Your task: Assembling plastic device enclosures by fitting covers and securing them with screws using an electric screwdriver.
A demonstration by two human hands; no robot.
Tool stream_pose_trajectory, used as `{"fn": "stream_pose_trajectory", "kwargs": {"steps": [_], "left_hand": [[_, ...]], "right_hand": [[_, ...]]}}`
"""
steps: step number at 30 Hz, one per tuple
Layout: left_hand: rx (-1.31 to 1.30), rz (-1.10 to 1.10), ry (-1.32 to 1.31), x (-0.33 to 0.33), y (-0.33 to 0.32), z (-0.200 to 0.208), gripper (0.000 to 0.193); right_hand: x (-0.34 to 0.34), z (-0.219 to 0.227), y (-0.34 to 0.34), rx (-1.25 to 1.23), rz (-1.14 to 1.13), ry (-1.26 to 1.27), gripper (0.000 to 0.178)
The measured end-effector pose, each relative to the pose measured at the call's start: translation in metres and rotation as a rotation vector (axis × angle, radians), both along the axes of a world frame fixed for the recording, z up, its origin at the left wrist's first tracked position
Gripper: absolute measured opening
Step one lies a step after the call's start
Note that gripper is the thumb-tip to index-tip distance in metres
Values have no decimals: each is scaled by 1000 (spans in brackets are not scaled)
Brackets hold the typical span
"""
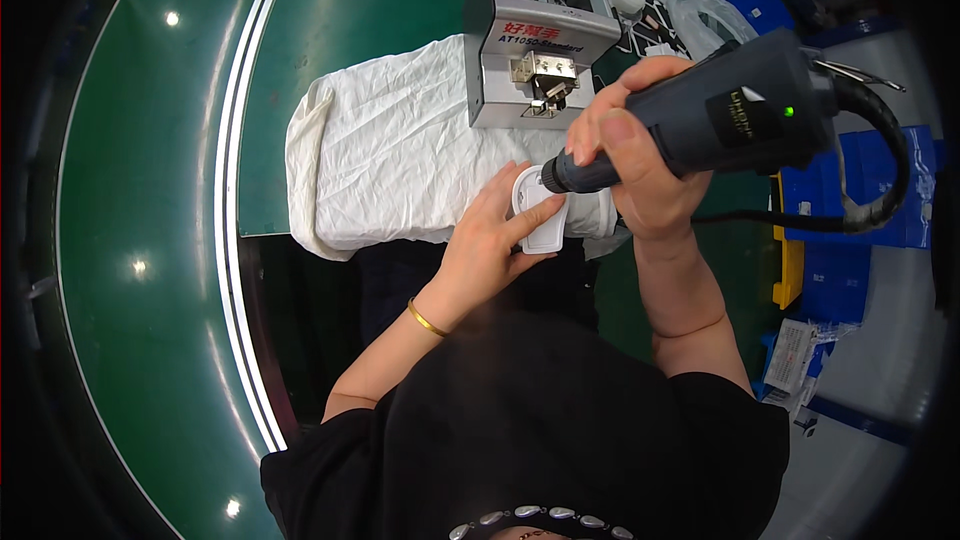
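Note:
My right hand (pixel 640 145) is wrapped round a dark grey electric screwdriver (pixel 715 120) with a small green light near its rear. The tool lies almost level, and its tip meets the upper part of a white plastic part (pixel 543 232). That part has a rounded top and a raised rim. My left hand (pixel 490 235) holds it, with the thumb across its face and the fingers behind it. The exact spot under the tip is hidden by the screwdriver's nose.
A white cloth (pixel 400 140) covers the green table near my hands. Just beyond stands a grey screw feeder machine (pixel 545 40). A black cable (pixel 890 180) loops from the screwdriver on the right. Blue bins (pixel 840 270), a yellow bin edge (pixel 788 270) and a clear plastic bag (pixel 705 15) are also to the right.

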State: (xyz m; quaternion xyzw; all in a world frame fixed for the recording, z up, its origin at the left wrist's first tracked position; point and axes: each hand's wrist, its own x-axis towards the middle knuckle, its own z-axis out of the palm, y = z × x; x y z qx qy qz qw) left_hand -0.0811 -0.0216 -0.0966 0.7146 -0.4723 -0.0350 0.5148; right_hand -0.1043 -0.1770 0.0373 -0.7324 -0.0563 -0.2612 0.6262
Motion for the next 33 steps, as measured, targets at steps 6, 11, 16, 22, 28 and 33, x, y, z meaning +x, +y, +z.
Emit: {"fn": "stream_pose_trajectory", "kwargs": {"steps": [6,11,16,22,28,33], "left_hand": [[24,-6,28,-1,-2,-3,74],[36,14,-23,-1,-2,1,76],[55,-4,-17,-2,-4,5,73],[100,15,-15,-4,-6,8,71],[148,39,22,-6,-5,7,70],[149,34,36,-6,-8,7,70]], "right_hand": [[-5,-3,-42,254,59,-125,41],[-50,-10,-179,424,-679,165,37],[-102,-103,-322,404,-1023,320,37],[-105,-146,-360,151,-1076,461,29],[-88,-150,-361,157,-1022,544,32],[-87,-153,-362,-112,-1135,615,45]]}}
